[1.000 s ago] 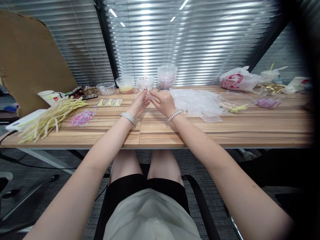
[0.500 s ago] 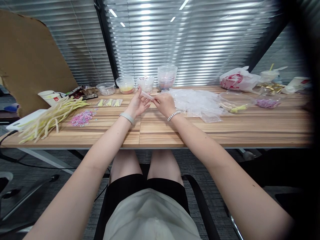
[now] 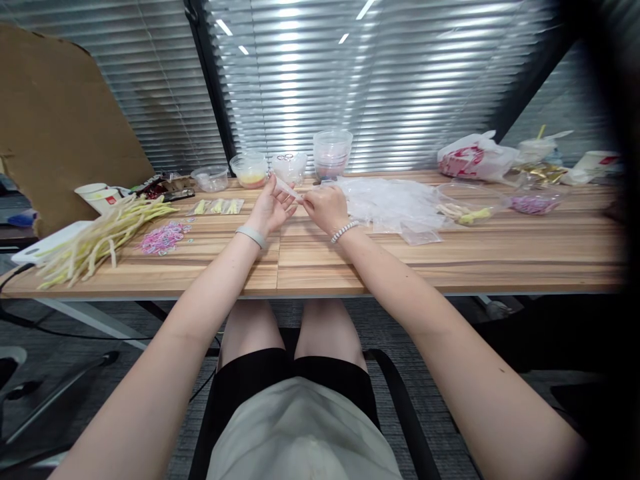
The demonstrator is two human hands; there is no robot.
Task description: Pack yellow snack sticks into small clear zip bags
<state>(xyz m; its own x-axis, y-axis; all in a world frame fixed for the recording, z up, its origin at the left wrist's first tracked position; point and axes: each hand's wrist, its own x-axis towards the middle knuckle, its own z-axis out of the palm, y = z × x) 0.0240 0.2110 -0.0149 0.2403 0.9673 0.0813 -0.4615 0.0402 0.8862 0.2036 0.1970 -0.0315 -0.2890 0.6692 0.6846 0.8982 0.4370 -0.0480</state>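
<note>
A small clear plastic bag [image 3: 287,189] is stretched between my two hands above the middle of the table. My left hand [image 3: 270,208], palm up, grips its left end between thumb and fingers. At the other end, my right hand [image 3: 326,208] pinches the bag with its fingertips. To the right of my right hand lies a pile of clear plastic bags [image 3: 390,203]. Left of my left hand, a row of filled small bags [image 3: 219,207] holds yellow pieces.
Yellow fuzzy stems [image 3: 100,233] and a heap of pink and purple bits [image 3: 164,237] lie at the left. Clear tubs [image 3: 333,150] stand along the back, by the blinds. A tub with yellow pieces [image 3: 470,203] and a white carrier bag [image 3: 477,157] are at the right.
Both hands stay at nearly the same place, still holding the small bag. The view has shifted very slightly; nothing else has visibly moved.
</note>
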